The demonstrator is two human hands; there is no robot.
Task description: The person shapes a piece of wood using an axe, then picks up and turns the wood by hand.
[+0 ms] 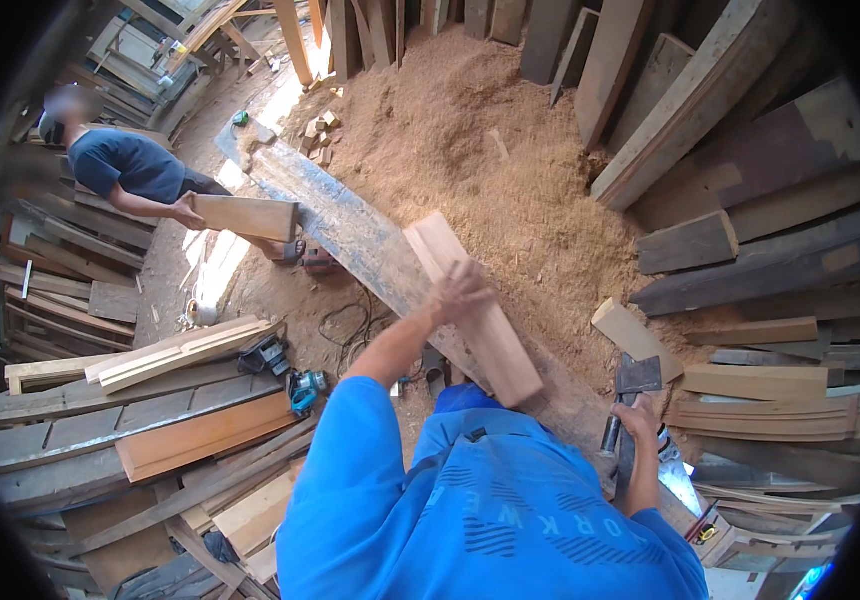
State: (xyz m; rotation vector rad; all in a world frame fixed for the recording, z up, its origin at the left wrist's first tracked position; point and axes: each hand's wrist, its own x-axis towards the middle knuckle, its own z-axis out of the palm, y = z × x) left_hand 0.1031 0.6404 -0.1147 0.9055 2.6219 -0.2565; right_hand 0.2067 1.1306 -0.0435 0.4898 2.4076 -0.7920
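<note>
A pale reddish wooden board [495, 345] lies slanting across a long, dusty workbench plank [380, 250] in front of me. My left hand [462, 292] rests on the board's upper face, fingers apart and slightly blurred. On the right, my right hand [638, 415] is closed round a dark tool [639, 373] with a broad, flat, squarish head; its exact kind is unclear. Beside this hand, at the bench's near right end, are metal and black parts that I cannot make out. A shorter light wood block [635, 338] lies past the dark head.
A co-worker [130, 165] at the left holds a thick wooden piece [245, 215] by the bench. Sawdust [490, 140] is heaped beyond it. Planks [750, 260] crowd the right; more timber [205, 430] lies at left with a teal power tool [304, 391]. A cable [350, 325] trails on the floor.
</note>
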